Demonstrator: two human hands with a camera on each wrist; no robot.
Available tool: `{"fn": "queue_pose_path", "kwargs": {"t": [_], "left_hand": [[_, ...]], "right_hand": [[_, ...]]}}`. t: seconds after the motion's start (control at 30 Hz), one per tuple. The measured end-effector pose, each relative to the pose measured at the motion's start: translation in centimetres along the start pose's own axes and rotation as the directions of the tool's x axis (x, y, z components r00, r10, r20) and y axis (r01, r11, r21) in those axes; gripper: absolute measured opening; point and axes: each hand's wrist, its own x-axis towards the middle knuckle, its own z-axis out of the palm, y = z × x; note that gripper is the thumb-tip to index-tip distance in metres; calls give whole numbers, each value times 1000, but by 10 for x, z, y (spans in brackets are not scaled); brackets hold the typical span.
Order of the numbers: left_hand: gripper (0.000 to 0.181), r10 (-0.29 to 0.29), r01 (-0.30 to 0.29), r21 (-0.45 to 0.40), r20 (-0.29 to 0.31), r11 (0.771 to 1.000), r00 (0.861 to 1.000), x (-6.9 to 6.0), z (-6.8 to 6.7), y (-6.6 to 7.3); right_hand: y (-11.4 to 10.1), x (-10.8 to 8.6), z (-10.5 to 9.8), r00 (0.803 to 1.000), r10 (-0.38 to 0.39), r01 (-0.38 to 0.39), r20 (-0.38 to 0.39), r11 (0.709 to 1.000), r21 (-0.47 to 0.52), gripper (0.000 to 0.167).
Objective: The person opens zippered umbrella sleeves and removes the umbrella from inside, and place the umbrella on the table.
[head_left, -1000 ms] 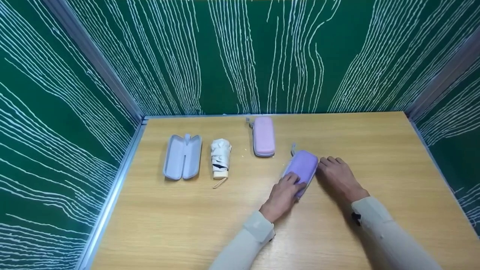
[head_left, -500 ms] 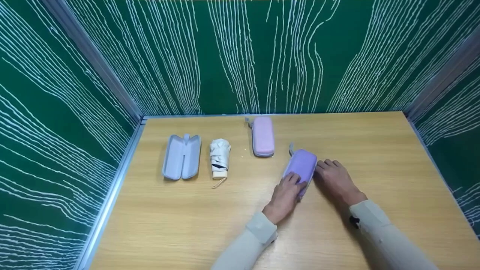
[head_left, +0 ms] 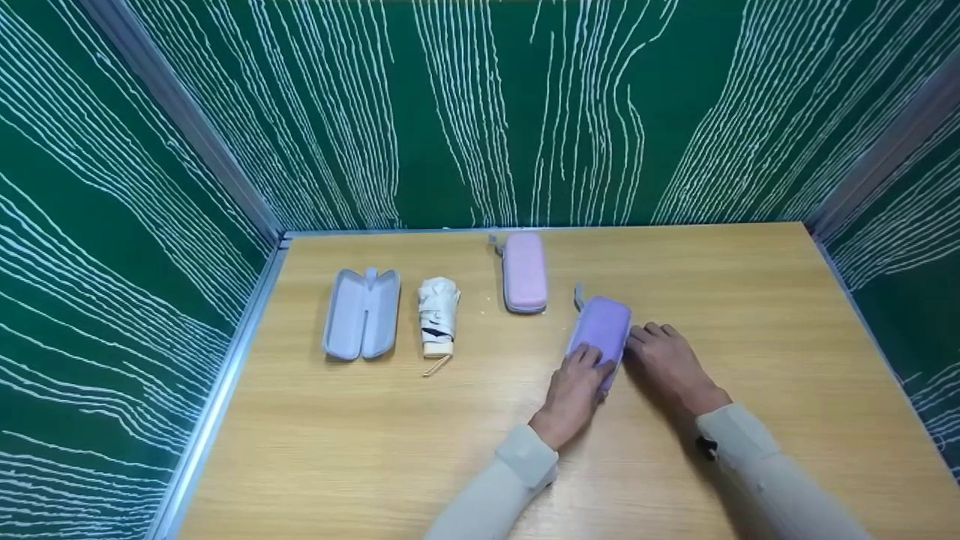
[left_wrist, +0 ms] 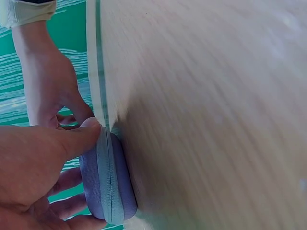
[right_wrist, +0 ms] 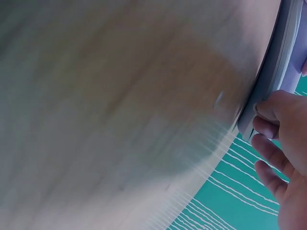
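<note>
A purple zippered case (head_left: 606,322) lies at a slant on the table, its grey strap (head_left: 579,297) at the far end. My left hand (head_left: 571,390) grips the near end, fingers over the top and thumb at the side. In the left wrist view that thumb lies by the pale zipper (left_wrist: 109,182). On the case's right side, my right hand (head_left: 669,364) has curled fingers. The right wrist view shows its thumb and forefinger pinched together at the zipper edge (right_wrist: 288,48); the zipper pull is hidden between them.
Behind, a pink zippered case (head_left: 524,271) lies on the wooden table (head_left: 337,435). Farther left are a folded cream umbrella (head_left: 438,311) and an opened pale lavender case (head_left: 345,315). Green walls (head_left: 450,112) with white lines stand around the table.
My right hand has slid slightly toward me along the side of the purple case. The left hand keeps its grip; the case has barely moved.
</note>
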Motion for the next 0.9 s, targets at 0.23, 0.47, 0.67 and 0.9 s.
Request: {"fn": "queue_pose_path", "kwargs": {"t": [0.23,0.47,0.67,0.9], "left_hand": [[44,12,-14,118,23,993,1000,0,-3,2],[33,93,-107,348,57,931,994,-3,-11,4],[31,134,-142,440,48,887,990,-6,-11,4],[31,135,-124,440,6,889,991,-6,-6,6]], "right_hand": [[-4,1,-3,1000,19,-19,12,1000,23,28],[-7,2,-4,998,38,-38,52,999,-2,20],[-7,2,-5,997,35,-36,62,999,18,25],[-6,0,-7,998,40,-40,53,999,3,27]]}}
